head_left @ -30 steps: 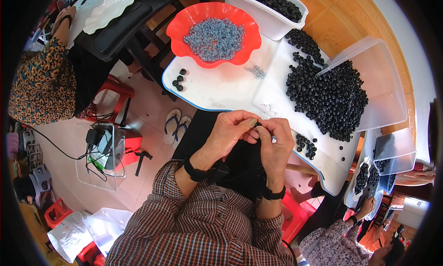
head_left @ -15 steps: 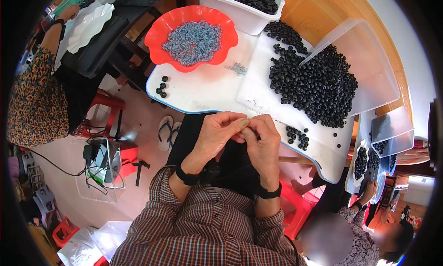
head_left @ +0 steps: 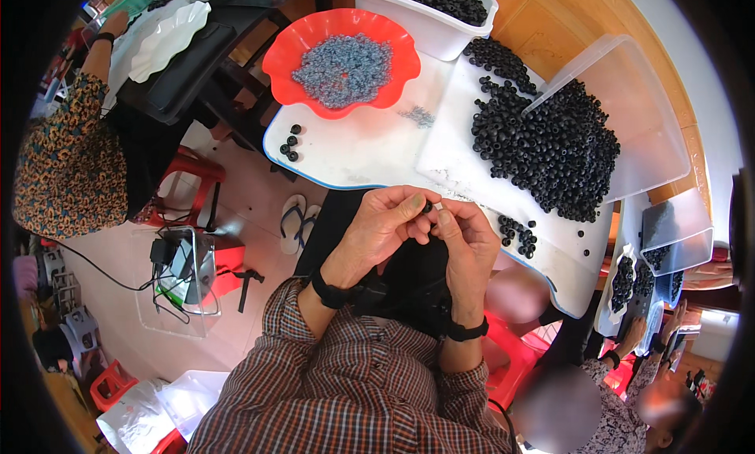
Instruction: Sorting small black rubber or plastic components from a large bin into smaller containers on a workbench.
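My left hand [head_left: 385, 222] is closed in a pinch on a small round black part [head_left: 428, 207], above my lap at the table's near edge. My right hand [head_left: 465, 238] meets it from the other side, thumb and fingers pinched together. A small pale bit [head_left: 438, 206] shows at its fingertips, too small to name. Just beyond my right hand, a small group of black parts [head_left: 517, 235] lies on the white table [head_left: 358, 159]. A large heap of such parts [head_left: 550, 147] spreads over a white board [head_left: 444, 159]. Several more [head_left: 291, 143] sit at the table's left edge.
A red scalloped bowl [head_left: 275, 64] of small bluish-clear pieces stands at the back left. Behind it is a white tub [head_left: 417, 29] of black parts. A clear bin [head_left: 649, 123] lies tipped beside the heap. Co-workers sit left and right; a red stool [head_left: 507, 359] is close by.
My fingertips have parted slightly, and the black part between them has come into sight. My hands have moved a little rightward. The whole view has shifted slightly.
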`<state>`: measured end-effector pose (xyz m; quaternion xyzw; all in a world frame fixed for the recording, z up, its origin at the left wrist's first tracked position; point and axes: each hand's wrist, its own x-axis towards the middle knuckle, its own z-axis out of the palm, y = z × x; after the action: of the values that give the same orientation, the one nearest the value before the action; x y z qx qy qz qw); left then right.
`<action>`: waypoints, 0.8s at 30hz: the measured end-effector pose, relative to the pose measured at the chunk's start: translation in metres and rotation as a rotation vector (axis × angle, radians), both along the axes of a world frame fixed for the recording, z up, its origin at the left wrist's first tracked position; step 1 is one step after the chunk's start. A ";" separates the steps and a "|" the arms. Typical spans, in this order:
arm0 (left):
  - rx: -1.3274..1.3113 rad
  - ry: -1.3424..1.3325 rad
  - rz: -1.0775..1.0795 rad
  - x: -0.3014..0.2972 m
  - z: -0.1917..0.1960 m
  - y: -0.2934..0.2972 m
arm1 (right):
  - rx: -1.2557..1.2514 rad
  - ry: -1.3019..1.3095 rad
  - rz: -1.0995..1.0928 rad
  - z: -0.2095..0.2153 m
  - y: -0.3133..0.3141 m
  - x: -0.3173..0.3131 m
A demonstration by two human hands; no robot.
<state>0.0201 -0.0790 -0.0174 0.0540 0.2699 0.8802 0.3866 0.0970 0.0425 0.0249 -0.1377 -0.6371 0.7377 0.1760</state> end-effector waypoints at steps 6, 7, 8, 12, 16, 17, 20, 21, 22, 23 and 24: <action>0.066 -0.040 0.011 0.003 0.005 -0.002 | 0.011 0.005 -0.025 -0.002 -0.001 0.001; 0.076 -0.051 0.009 0.003 0.006 -0.002 | 0.014 0.002 -0.038 -0.002 -0.001 0.001; 0.066 -0.051 0.017 0.003 0.006 -0.002 | 0.023 0.002 -0.046 -0.001 -0.001 0.001; 0.021 -0.034 0.041 0.002 0.011 -0.001 | 0.044 -0.008 -0.066 0.001 0.000 0.000; -0.015 -0.069 0.058 -0.002 0.015 0.003 | 0.075 -0.022 -0.079 -0.002 0.002 0.000; -0.028 -0.094 0.067 -0.005 0.016 0.004 | 0.081 -0.036 -0.085 -0.002 0.002 -0.001; -0.083 -0.155 0.082 -0.013 0.022 0.010 | 0.117 -0.081 -0.103 -0.002 0.002 -0.001; -0.111 -0.162 0.082 -0.018 0.025 0.013 | 0.119 -0.076 -0.102 -0.003 0.002 0.000; -0.140 -0.169 0.082 -0.024 0.028 0.016 | 0.120 -0.073 -0.101 -0.004 0.003 0.001; -0.140 -0.134 0.090 -0.032 0.033 0.020 | 0.121 -0.069 -0.102 -0.004 0.005 0.002; -0.138 -0.102 0.091 -0.042 0.037 0.028 | 0.123 -0.068 -0.111 -0.006 0.007 0.003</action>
<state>-0.0221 -0.0512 0.0195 -0.0299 0.3118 0.8778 0.3625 0.1000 0.0491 0.0193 -0.1866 -0.6783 0.6810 0.2032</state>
